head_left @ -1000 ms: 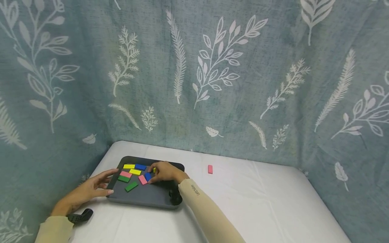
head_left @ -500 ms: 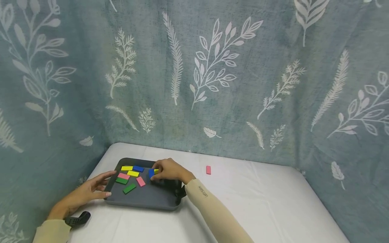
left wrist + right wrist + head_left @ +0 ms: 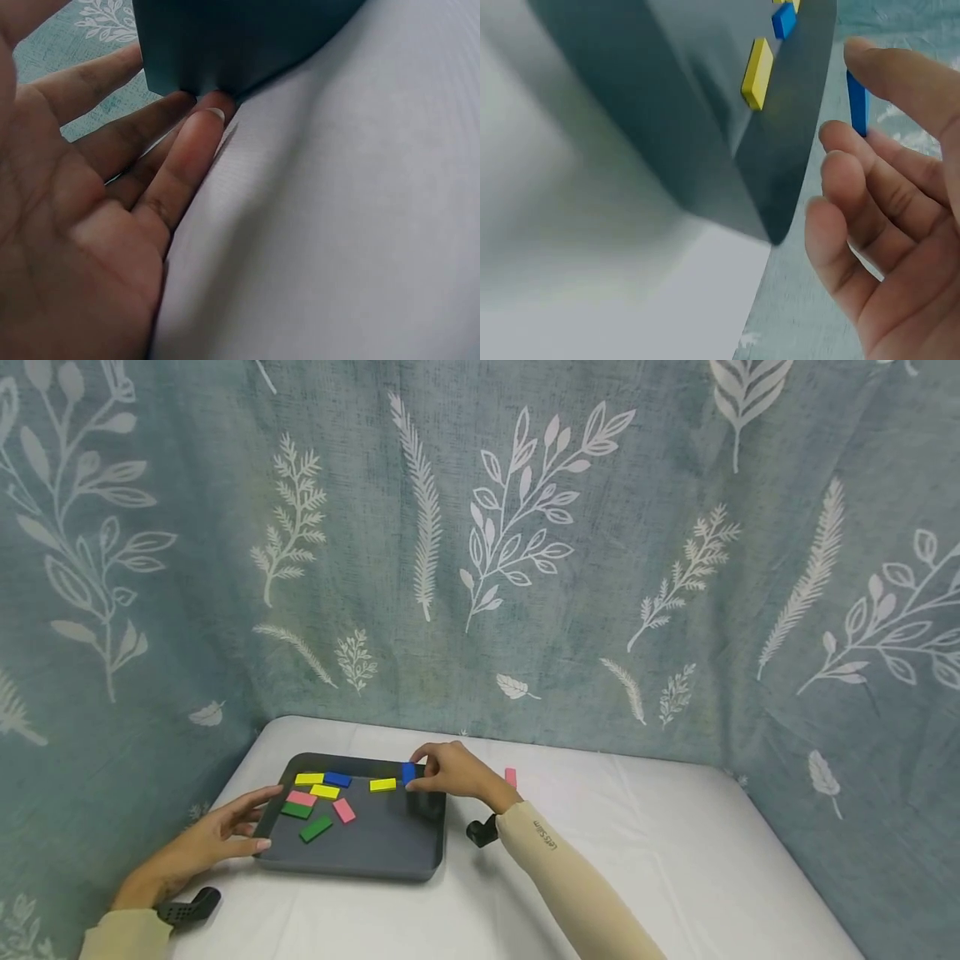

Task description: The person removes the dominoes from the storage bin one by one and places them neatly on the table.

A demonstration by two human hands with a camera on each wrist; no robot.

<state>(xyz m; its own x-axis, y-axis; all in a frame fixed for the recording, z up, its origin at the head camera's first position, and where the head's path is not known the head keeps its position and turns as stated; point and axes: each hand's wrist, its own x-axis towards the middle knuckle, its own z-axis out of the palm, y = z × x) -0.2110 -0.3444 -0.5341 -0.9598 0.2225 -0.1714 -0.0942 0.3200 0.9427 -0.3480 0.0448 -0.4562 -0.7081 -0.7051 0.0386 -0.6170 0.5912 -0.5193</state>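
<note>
My right hand (image 3: 461,772) pinches a small blue rectangular block (image 3: 408,774) between thumb and fingertips, held upright above the tray's back right corner. In the right wrist view the blue block (image 3: 858,103) stands between thumb and finger, off the tray floor. My left hand (image 3: 206,842) rests against the left side of the dark grey tray (image 3: 345,866), fingers extended. The left wrist view has its fingertips touching the outside of the tray wall (image 3: 240,45). Just left of the held block, a yellow block (image 3: 382,785) lies alone in the tray.
Several blocks lie at the tray's left: yellow (image 3: 325,792), blue (image 3: 337,779), pink (image 3: 344,811) and green (image 3: 317,828). On the white-covered table (image 3: 600,843), a pink block (image 3: 511,775) lies right of the tray, partly behind my right wrist. A patterned curtain (image 3: 450,568) hangs behind.
My right hand has lifted the blue block from beside the pink one and carried it right, past the yellow block, to the tray's right edge. The left hand stays at the tray.
</note>
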